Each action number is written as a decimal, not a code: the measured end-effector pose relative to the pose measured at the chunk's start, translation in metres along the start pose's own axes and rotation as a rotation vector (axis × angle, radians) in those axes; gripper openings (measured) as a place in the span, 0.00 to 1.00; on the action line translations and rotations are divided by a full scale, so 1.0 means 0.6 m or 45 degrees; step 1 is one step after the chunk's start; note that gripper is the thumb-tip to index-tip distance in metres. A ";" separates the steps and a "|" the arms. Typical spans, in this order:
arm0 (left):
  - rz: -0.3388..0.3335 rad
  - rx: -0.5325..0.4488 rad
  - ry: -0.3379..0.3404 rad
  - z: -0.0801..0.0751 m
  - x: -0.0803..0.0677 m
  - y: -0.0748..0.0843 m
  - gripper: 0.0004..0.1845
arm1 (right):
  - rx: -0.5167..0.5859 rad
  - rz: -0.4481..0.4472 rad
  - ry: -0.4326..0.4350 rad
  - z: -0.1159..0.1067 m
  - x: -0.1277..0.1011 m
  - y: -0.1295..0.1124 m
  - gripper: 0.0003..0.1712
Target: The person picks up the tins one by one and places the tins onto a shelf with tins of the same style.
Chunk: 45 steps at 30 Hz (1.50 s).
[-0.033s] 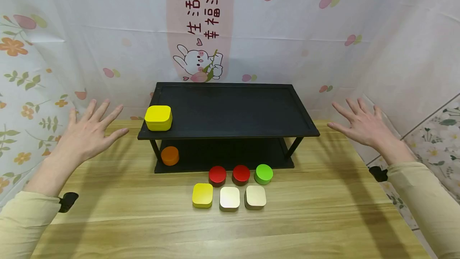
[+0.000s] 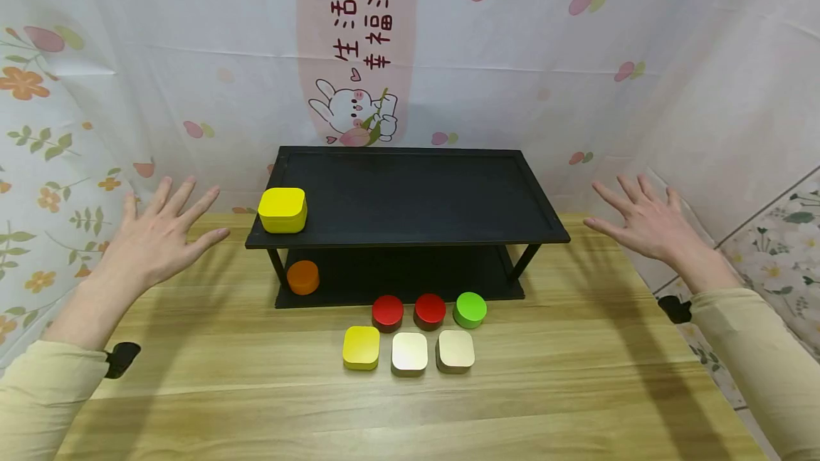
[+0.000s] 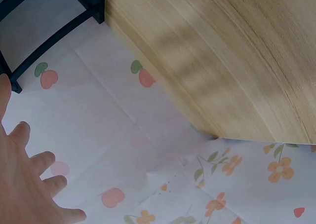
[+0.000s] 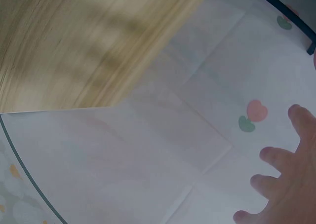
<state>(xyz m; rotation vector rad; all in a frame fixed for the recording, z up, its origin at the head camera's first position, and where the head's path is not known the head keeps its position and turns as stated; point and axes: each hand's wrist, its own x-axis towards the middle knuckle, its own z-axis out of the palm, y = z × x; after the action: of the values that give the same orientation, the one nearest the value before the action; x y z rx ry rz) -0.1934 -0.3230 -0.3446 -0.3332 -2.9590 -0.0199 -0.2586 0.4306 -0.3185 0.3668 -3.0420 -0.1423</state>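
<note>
My left hand (image 2: 152,239) hovers left of the black two-tier rack (image 2: 410,198), fingers spread, holding nothing. On the rack's other side, my right hand (image 2: 653,225) is likewise spread and holds nothing. A yellow rounded-square box (image 2: 282,210) sits on the top tier at its front left corner. Below it, on the lower tier, stands an orange round piece (image 2: 303,277). In front of the rack are two red round pieces (image 2: 387,313) and a green round one (image 2: 470,309). Nearer lie a yellow square piece (image 2: 361,347), a whitish one (image 2: 409,353) and a beige one (image 2: 455,351).
The wooden table (image 2: 410,418) carries the rack near its back edge. A printed cloth (image 2: 500,77) hangs behind, with a flowered cloth (image 2: 48,183) at the left. The table's edge also shows in both wrist views, beside the spread fingers (image 3: 43,161) of the left hand.
</note>
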 end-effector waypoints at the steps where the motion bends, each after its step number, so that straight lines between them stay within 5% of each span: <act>1: -0.001 -0.001 0.000 0.000 0.000 0.000 0.42 | 0.002 0.000 -0.001 0.000 0.000 0.000 0.49; 24: -0.067 -0.157 0.015 0.015 -0.010 0.008 0.41 | 0.086 0.020 0.016 0.011 -0.007 0.004 0.49; 45: -0.100 -0.612 0.106 0.052 -0.025 0.032 0.37 | 0.471 0.144 0.042 0.036 -0.023 -0.010 0.46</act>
<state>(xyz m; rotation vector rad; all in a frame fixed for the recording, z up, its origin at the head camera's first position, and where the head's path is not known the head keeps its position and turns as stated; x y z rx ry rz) -0.1795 -0.3066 -0.3781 -0.2633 -2.8482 -0.7419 -0.2459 0.4299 -0.3414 0.2126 -3.0369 0.4333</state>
